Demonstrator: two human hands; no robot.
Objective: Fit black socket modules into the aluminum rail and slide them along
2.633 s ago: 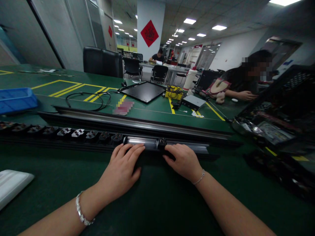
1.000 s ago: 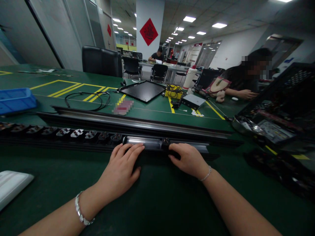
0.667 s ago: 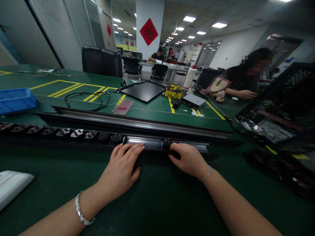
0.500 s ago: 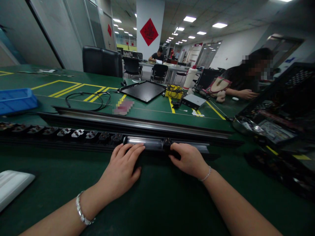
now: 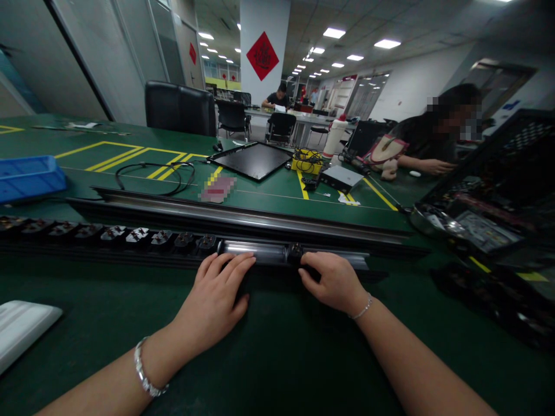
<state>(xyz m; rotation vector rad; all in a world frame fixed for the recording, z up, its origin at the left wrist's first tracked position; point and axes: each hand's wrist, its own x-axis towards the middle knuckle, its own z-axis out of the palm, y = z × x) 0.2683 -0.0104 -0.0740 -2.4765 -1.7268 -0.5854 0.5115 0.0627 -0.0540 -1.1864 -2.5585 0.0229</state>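
Observation:
A long black rail (image 5: 255,250) with a shiny inner channel lies across the table in front of me. My left hand (image 5: 217,294) rests with outstretched fingers on its near edge, the thumb apart. Inside the channel sits a single small black socket module (image 5: 295,252). The curled fingers of my right hand (image 5: 333,283) close on the module's right side, thumb low by the rail's front edge; the fingertips are partly hidden. To the left, several socket modules (image 5: 160,237) stand in a row in the rail, some with pale faces. A bare stretch of channel separates them from the single module.
Behind lies a second long black rail (image 5: 243,216). Farther back are a dark flat panel (image 5: 255,160), a grey metal box (image 5: 340,178) and a black cable (image 5: 156,173). A blue bin (image 5: 30,179) stands left, an open computer case (image 5: 485,190) right. A person (image 5: 437,133) sits at right.
My right hand has shifted very slightly to the right. My left hand, the rail and the modules look unchanged.

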